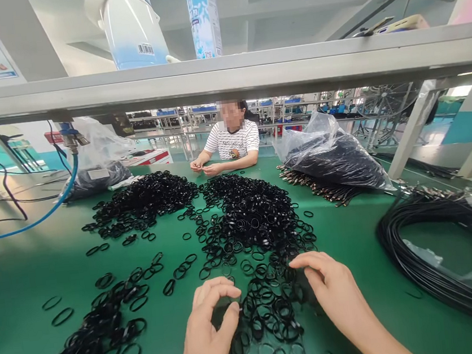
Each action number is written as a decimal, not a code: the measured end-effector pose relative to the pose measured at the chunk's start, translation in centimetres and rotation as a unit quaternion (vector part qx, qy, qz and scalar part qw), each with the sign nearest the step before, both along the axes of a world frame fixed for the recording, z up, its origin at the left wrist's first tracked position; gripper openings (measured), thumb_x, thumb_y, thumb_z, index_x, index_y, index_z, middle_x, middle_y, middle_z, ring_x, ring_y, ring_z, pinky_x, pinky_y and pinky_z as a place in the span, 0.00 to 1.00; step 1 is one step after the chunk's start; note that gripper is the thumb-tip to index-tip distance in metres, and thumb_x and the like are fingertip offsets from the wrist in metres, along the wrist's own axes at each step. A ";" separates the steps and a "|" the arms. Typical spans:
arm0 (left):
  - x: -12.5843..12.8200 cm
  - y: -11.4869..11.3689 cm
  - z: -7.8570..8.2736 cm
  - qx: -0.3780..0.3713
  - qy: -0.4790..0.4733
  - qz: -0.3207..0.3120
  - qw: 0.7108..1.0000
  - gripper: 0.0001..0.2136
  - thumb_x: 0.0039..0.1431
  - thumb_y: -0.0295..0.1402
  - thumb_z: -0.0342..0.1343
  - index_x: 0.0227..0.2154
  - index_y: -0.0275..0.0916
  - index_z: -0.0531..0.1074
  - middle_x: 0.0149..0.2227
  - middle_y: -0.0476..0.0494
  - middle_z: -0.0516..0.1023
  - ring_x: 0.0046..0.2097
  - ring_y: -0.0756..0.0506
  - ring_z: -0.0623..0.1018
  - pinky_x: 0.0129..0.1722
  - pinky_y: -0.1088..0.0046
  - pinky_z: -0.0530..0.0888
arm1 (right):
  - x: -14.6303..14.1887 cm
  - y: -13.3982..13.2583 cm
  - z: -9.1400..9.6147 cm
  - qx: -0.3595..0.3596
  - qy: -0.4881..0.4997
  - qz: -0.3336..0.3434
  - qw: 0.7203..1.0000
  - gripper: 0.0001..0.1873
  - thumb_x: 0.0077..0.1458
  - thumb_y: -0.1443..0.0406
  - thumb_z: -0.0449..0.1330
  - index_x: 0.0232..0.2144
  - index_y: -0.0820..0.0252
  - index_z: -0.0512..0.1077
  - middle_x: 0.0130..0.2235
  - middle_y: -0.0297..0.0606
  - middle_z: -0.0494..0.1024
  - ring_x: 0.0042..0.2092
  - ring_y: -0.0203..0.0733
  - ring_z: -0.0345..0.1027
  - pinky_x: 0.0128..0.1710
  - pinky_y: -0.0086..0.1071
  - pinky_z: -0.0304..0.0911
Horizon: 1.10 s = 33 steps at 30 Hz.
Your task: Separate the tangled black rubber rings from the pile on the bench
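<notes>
Rings (272, 309), black and loose, are heaped on the green table (17, 315) under both hands: left hand (212, 322) pinched shut on some, right hand (331, 288) half-curled, fingertips touching the heap; large piles are left unsorted.

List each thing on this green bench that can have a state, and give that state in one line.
left hand: fingers pinched at the black rings
right hand: fingertips on the ring pile
black rings: loose, heaped and scattered
plastic bag: open, lying on its side
black cable: coiled
</notes>
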State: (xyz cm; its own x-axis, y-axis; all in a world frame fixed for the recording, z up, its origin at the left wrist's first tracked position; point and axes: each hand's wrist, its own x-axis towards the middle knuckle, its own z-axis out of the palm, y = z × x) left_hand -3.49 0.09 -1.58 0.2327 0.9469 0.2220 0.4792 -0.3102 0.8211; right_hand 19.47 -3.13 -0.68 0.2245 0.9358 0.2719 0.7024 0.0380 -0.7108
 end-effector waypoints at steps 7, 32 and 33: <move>0.1 -0.4 0.5 -0.009 -0.033 -0.011 0.999 0.11 0.59 0.35 0.46 0.23 0.45 0.68 0.39 0.50 0.68 0.47 0.43 0.67 0.47 0.65 0.62 | 1.0 0.0 0.6 -0.074 -0.034 0.004 0.997 0.12 0.53 0.68 0.51 0.32 0.50 0.74 0.34 0.31 0.77 0.35 0.44 0.68 0.31 0.34 0.58; 0.7 -1.1 -0.1 0.086 0.033 -0.053 0.994 0.04 0.58 0.33 0.53 0.35 0.47 0.72 0.39 0.46 0.74 0.45 0.42 0.71 0.45 0.66 0.70 | -1.8 -0.8 0.8 -0.029 0.123 0.106 0.986 0.17 0.48 0.75 0.49 0.32 0.55 0.74 0.33 0.31 0.79 0.36 0.38 0.72 0.38 0.31 0.64; 0.7 -1.1 -0.2 0.091 0.034 -0.054 0.994 0.05 0.58 0.33 0.53 0.35 0.46 0.72 0.38 0.46 0.74 0.45 0.42 0.71 0.44 0.66 0.70 | -1.7 -0.8 0.9 -0.026 0.093 0.099 0.990 0.16 0.49 0.74 0.50 0.31 0.54 0.74 0.33 0.30 0.79 0.35 0.39 0.71 0.37 0.31 0.63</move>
State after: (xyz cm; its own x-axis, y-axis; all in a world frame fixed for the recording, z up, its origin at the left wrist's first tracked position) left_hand -2.76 -0.98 -1.77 0.3520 0.8612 0.3667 0.4876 -0.5031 0.7135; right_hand 17.72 -3.95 0.25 0.0765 0.9780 0.1939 0.5421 0.1224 -0.8313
